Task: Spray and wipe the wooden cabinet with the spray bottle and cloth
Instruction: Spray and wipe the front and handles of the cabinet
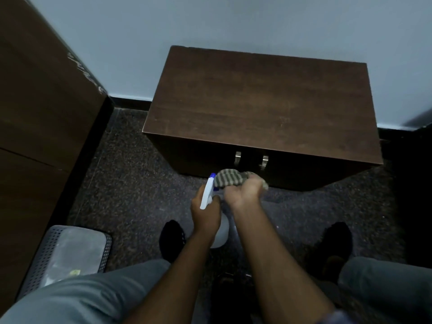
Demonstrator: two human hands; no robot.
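Both hands meet at lower centre, spray bottle (207,191) in one, cloth (230,177) in the other, just in front of the wooden cabinet (257,101).

The left hand (205,213) grips the bottle by its neck, fingers curled round it, though the dim light makes it hard to say whether one rests on the trigger; the white head with its blue nozzle points up-frame toward the cabinet. The right hand (245,191) bunches the striped cloth, fingers closed over it, right beside the nozzle. The cabinet fills the centre and right against the pale wall (210,19), its top bare, two metal handles (238,157) on the front just above the cloth. A mesh bin (35,265) sits lower left on dark carpet (131,178).
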